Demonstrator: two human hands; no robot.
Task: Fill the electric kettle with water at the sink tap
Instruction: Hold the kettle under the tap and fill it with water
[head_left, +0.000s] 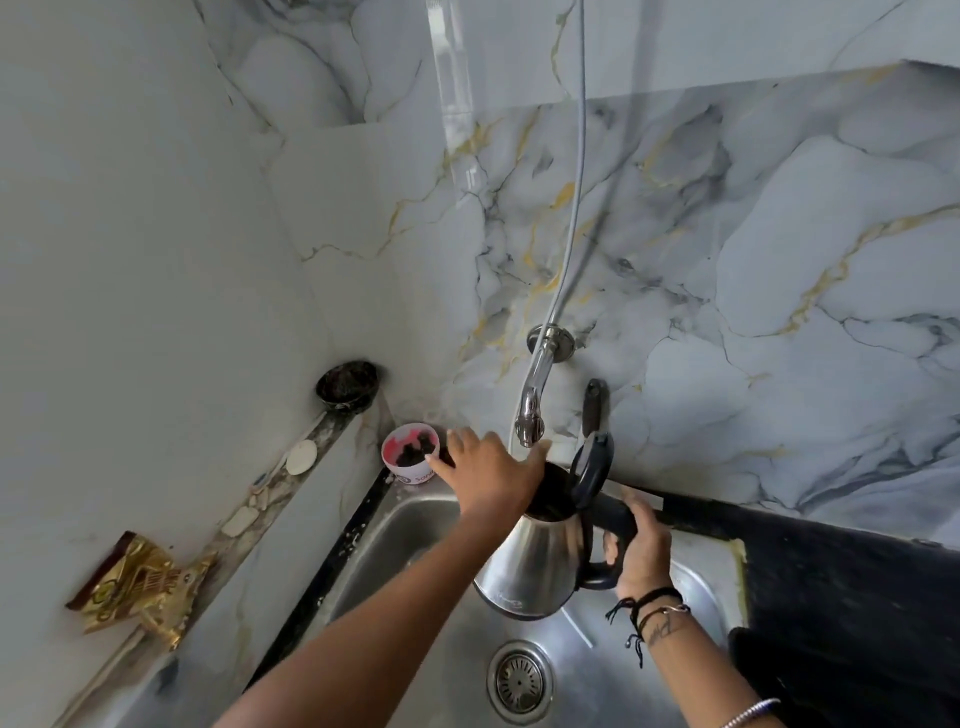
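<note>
A person holds a steel electric kettle (540, 566) over the sink (395, 551), lid flipped up, its open mouth just below the tap (531, 415) at twelve o'clock. The right hand (641, 545) is wrapped closed round the black handle at three o'clock. The left hand (488, 467) (the nearer to the tap) reaches forward, fingers spread, grasping nothing, resting by the kettle's rim.

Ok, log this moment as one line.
right hand: grips black handle, steel electric kettle held over sink | lid: open | left hand: open, reaching at chrome wall tap | water flow: cannot tell
</note>
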